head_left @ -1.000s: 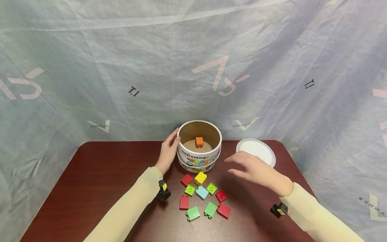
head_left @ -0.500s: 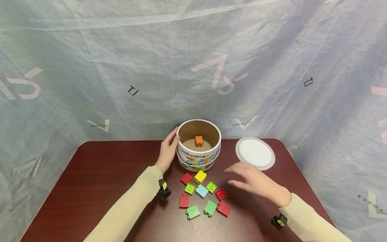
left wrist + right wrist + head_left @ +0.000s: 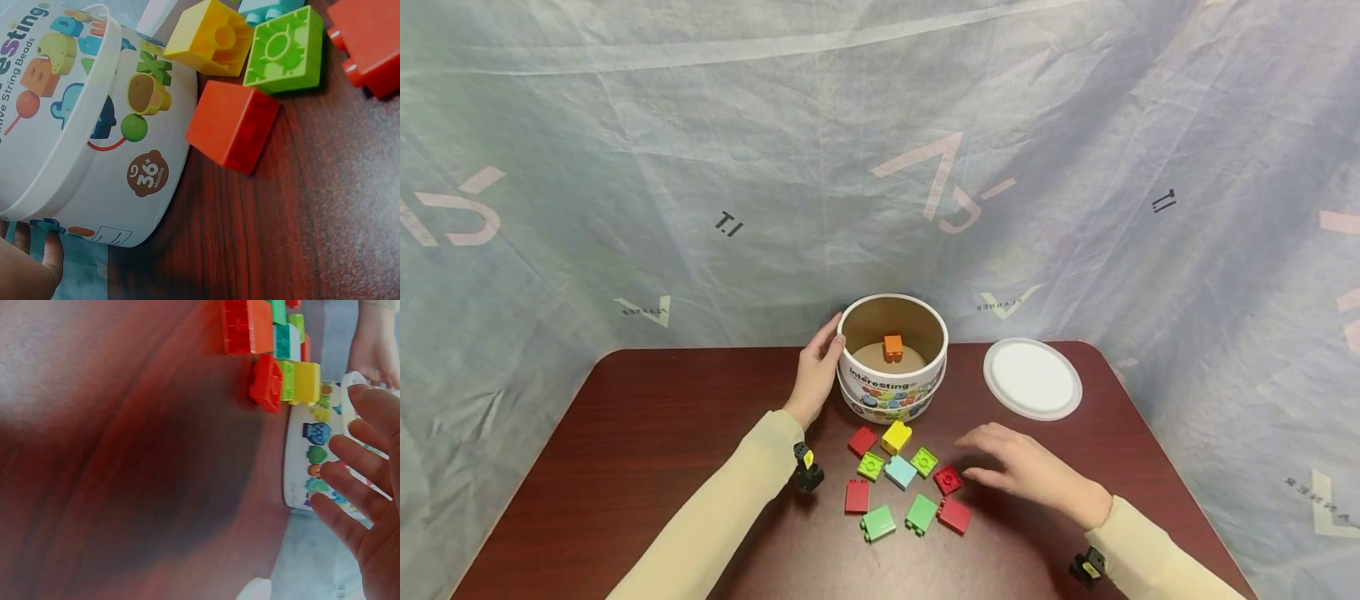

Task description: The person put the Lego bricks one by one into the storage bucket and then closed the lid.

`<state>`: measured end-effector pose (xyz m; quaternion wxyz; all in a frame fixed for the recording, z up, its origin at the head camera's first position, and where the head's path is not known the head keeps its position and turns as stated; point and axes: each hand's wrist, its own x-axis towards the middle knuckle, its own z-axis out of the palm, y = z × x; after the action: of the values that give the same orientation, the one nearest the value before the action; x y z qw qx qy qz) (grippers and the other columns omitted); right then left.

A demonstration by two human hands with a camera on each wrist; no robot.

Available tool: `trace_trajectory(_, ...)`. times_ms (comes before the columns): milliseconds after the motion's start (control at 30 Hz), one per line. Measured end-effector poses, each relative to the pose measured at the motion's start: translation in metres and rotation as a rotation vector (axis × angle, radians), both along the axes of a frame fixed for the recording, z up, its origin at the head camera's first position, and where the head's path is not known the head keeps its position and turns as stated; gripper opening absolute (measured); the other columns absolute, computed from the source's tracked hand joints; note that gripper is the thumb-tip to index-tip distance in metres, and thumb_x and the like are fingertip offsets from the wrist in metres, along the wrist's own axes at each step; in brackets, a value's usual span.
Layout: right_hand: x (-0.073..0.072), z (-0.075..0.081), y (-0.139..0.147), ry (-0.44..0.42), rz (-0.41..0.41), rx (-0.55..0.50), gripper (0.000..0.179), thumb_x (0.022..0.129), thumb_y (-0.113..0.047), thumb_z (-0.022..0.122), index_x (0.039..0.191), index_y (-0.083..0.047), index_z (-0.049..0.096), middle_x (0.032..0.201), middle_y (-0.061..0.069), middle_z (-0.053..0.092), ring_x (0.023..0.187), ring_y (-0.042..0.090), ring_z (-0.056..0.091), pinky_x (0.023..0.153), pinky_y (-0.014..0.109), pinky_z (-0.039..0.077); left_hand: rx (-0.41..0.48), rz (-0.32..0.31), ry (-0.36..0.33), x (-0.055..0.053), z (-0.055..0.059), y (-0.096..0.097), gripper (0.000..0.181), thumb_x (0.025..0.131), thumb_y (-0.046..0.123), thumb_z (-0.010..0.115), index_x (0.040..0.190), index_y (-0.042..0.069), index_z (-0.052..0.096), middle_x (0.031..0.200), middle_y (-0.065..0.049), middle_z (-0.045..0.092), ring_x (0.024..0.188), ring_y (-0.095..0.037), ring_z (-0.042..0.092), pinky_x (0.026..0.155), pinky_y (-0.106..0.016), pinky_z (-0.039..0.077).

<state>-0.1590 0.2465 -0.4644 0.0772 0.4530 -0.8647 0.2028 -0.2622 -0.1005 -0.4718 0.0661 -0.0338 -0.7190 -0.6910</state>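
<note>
Left hand (image 3: 814, 379) curled on the bucket's (image 3: 891, 392) left side. Right hand (image 3: 1026, 467) loose-fingered, holding nothing, just right of the dark red block (image 3: 948, 480) on the table (image 3: 692, 417). Only head cam shows the orange block (image 3: 892, 348) on the bucket floor; only left wrist cam, the "36+ Months" mark (image 3: 149, 173). Bucket upright: mouth up, axis vertical, "Interesting" print facing the person. White lid (image 3: 1033, 379) to its right.

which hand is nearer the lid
Right: the right hand is just on the near side of the lid; the left hand is farther off, at the left side of the bucket.
</note>
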Motion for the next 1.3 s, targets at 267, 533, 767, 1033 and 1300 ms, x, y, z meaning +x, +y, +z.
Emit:
trace_trajectory(267, 0.004, -0.016, 0.001, -0.035, -0.02, 0.003, 0.037, 0.09, -0.017, 0.083, 0.123, -0.008, 0.072, 0.116, -0.001, 0.072, 0.107, 0.012, 0.065, 0.089, 0.038, 0.058, 0.004, 0.0, -0.001, 0.0, -0.002, -0.001, 0.048, 0.109, 0.03, 0.057, 0.157, 0.03, 0.049, 0.161, 0.003, 0.046, 0.148, -0.02, 0.042, 0.121, -0.045, 0.036)
trace_trajectory(533, 0.005, -0.033, -0.001, -0.044, -0.005, 0.004, 0.037, 0.089, -0.022, 0.085, 0.122, -0.009, 0.073, 0.114, -0.005, 0.071, 0.104, 0.01, 0.063, 0.088, 0.034, 0.057, 0.005, -0.011, -0.001, 0.0, -0.001, 0.0, 0.048, 0.11, 0.028, 0.056, 0.157, 0.029, 0.049, 0.161, 0.003, 0.046, 0.148, -0.019, 0.042, 0.121, -0.044, 0.035)
trace_trajectory(767, 0.004, -0.04, -0.004, -0.071, 0.009, 0.008, 0.037, 0.091, -0.025, 0.084, 0.124, -0.013, 0.073, 0.116, -0.005, 0.071, 0.106, 0.008, 0.063, 0.088, 0.032, 0.056, 0.007, -0.018, -0.009, 0.001, -0.001, 0.0, 0.049, 0.11, 0.029, 0.056, 0.158, 0.03, 0.047, 0.162, 0.004, 0.044, 0.15, -0.018, 0.039, 0.123, -0.045, 0.033)
trace_trajectory(1033, 0.002, -0.043, -0.006, -0.043, 0.037, 0.024, 0.038, 0.09, -0.025, 0.084, 0.124, -0.01, 0.074, 0.113, -0.003, 0.071, 0.103, 0.01, 0.063, 0.087, 0.032, 0.057, 0.017, -0.022, -0.005, 0.0, 0.0, 0.0, 0.049, 0.11, 0.03, 0.056, 0.158, 0.029, 0.047, 0.162, 0.004, 0.044, 0.149, -0.018, 0.04, 0.122, -0.045, 0.034)
trace_trajectory(1300, -0.002, -0.04, -0.009, -0.006, 0.067, 0.054, 0.038, 0.089, -0.022, 0.084, 0.124, -0.009, 0.074, 0.11, -0.002, 0.07, 0.101, 0.012, 0.062, 0.086, 0.033, 0.057, 0.012, -0.01, -0.002, 0.0, 0.001, 0.0, 0.047, 0.11, 0.027, 0.055, 0.157, 0.029, 0.049, 0.161, 0.005, 0.045, 0.149, -0.017, 0.04, 0.122, -0.042, 0.034)
